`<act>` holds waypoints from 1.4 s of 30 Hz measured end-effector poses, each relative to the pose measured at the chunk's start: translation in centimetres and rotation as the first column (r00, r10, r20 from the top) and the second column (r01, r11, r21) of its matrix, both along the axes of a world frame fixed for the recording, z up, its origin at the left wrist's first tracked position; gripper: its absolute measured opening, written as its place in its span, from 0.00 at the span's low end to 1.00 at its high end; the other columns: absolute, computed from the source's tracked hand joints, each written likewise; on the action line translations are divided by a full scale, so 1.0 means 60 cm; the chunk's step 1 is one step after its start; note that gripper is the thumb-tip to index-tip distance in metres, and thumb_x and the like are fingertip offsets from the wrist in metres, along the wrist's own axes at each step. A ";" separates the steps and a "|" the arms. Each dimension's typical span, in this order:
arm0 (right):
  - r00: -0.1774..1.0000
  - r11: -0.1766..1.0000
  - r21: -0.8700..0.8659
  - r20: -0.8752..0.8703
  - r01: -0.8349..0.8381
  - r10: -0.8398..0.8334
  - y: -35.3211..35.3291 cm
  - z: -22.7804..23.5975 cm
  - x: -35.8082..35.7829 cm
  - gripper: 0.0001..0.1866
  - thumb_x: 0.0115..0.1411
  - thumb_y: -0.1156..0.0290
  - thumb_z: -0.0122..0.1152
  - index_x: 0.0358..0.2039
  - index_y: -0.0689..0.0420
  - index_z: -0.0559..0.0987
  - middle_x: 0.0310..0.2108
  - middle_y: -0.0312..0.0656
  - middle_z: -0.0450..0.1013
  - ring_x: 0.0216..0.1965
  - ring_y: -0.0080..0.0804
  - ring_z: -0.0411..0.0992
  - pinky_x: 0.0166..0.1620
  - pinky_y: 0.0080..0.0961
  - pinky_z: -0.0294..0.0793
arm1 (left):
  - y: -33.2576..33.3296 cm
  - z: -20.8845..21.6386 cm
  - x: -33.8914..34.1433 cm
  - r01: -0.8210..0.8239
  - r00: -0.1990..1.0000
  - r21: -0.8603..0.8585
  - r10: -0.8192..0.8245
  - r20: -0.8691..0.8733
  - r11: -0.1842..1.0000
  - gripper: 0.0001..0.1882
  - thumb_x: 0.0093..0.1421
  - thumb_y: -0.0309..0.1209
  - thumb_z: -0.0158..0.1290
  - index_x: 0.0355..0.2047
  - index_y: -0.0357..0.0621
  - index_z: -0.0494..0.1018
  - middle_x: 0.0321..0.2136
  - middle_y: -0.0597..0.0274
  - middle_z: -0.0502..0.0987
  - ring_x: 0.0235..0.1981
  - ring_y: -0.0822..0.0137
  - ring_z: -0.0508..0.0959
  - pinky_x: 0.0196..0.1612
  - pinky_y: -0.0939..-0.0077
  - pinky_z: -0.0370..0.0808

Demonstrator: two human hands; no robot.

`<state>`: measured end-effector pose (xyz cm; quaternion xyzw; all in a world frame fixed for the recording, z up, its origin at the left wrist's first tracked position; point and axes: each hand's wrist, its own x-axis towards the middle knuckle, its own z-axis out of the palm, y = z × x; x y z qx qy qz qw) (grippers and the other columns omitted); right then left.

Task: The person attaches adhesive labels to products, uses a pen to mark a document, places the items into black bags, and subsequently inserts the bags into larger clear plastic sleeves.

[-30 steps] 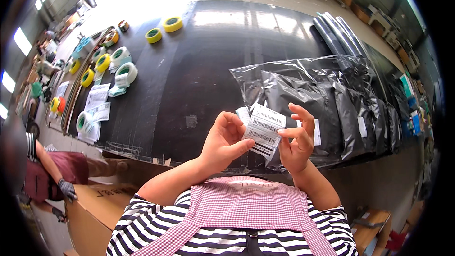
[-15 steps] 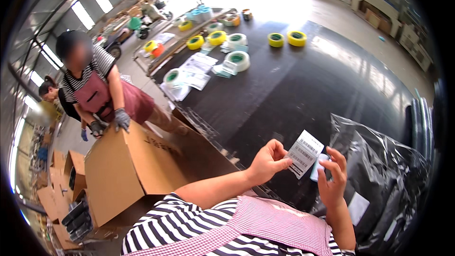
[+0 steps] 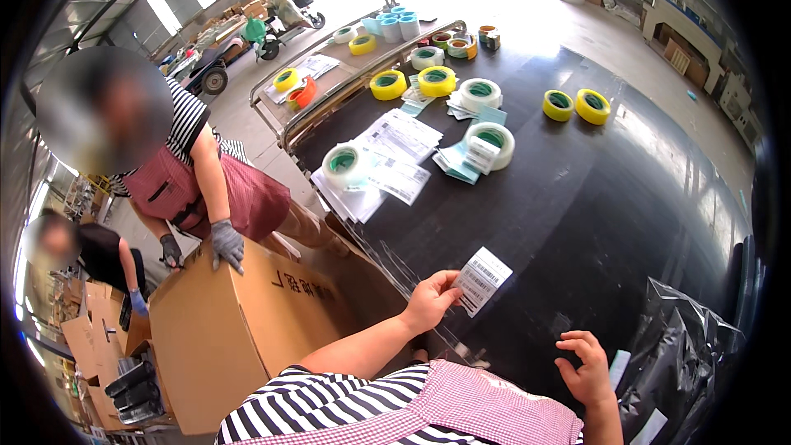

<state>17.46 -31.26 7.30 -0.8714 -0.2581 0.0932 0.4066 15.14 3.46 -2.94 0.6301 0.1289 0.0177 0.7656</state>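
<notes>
My left hand [image 3: 430,303] pinches a white label [image 3: 484,280] with printed bars by its near-left edge, holding it over the black table [image 3: 527,222]. Thumb and fingers apart, my right hand [image 3: 587,369] hovers at the table's near side with nothing seen between them. Just right of it is a pale blue strip [image 3: 620,367], partly hidden by the hand. Beside that strip lies black plastic wrapping [image 3: 684,354] with a clear, shiny edge and a white patch [image 3: 649,428].
Tape rolls, yellow [image 3: 592,106] and clear [image 3: 489,146], stand among paper sheets [image 3: 400,138] and pale blue slips [image 3: 456,163] farther back. At left, a co-worker's gloved hand [image 3: 225,245] rests on a large cardboard box [image 3: 206,330]; another person [image 3: 107,255] bends behind. A metal-railed cart [image 3: 284,133] adjoins the table.
The view has shifted, showing more of the far table. My left hand has drawn the label leftward, away from my right hand. The pale blue strip now shows on the right hand's other side.
</notes>
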 end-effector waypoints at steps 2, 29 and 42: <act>0.999 1.000 0.001 -0.045 -0.008 0.008 0.077 -0.022 0.020 0.16 0.46 0.79 0.70 0.38 0.57 0.82 0.44 0.45 0.77 0.48 0.47 0.75 0.50 0.36 0.76 | 0.079 0.009 0.019 0.016 0.995 0.108 -0.005 -0.101 0.994 0.06 0.66 0.22 0.52 0.43 0.38 0.75 0.33 0.67 0.77 0.35 0.75 0.77 0.40 0.78 0.76; 0.854 0.860 -0.394 0.269 -0.324 0.445 0.723 -0.160 0.419 0.26 0.53 0.81 0.56 0.55 0.57 0.76 0.42 0.44 0.74 0.45 0.41 0.71 0.49 0.34 0.74 | 0.418 -0.082 0.168 0.038 0.950 0.901 -0.296 0.102 0.432 0.07 0.59 0.25 0.54 0.37 0.40 0.69 0.65 0.41 0.63 0.67 0.39 0.62 0.68 0.41 0.55; 0.839 0.709 -0.524 -0.020 -0.473 0.544 0.642 -0.122 0.407 0.28 0.55 0.80 0.56 0.59 0.56 0.71 0.38 0.38 0.74 0.42 0.39 0.71 0.45 0.32 0.74 | 0.408 -0.095 0.152 -0.132 0.966 0.934 -0.167 0.196 0.332 0.09 0.57 0.26 0.56 0.39 0.45 0.70 0.51 0.53 0.76 0.54 0.52 0.76 0.61 0.53 0.66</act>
